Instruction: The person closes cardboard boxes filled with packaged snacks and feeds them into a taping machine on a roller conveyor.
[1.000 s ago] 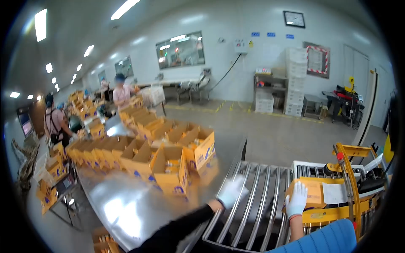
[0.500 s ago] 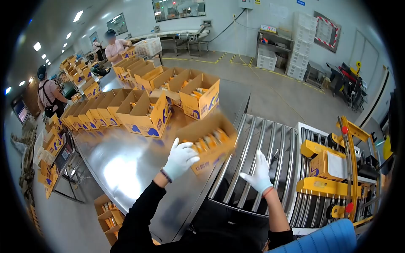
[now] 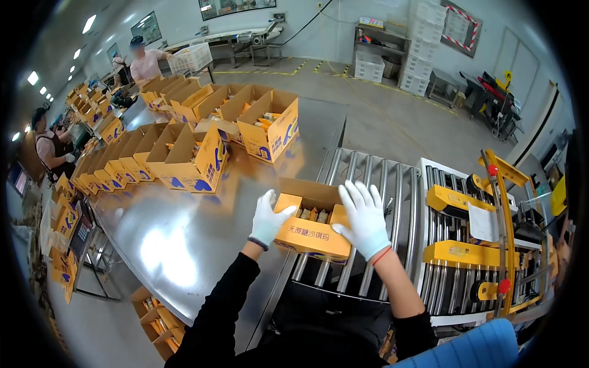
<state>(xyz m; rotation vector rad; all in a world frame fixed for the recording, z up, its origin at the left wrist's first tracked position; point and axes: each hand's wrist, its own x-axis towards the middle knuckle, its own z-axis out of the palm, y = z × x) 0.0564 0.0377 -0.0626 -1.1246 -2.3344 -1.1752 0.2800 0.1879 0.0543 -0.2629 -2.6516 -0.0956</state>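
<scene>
A yellow-brown cardboard box straddles the table edge and the first metal rollers in front of me. Its near flap and both side flaps lie folded inward, while the far flap stands up. Wrapped snack packets show through the gap between the flaps. At the box's left end is my white-gloved left hand, open, with its thumb reaching over the side flap. My right hand, also gloved, is spread open at the right end and hides that corner. Whether its palm presses on the cardboard I cannot tell.
Rows of open filled boxes stand on the steel table. To the right, the roller conveyor leads to a yellow-railed machine holding another box. Two co-workers are on the far left; more boxes sit below the table.
The box has come nearer and turned squarely toward me, and its near and side flaps are now folded in. My right hand has moved left to the box's right end.
</scene>
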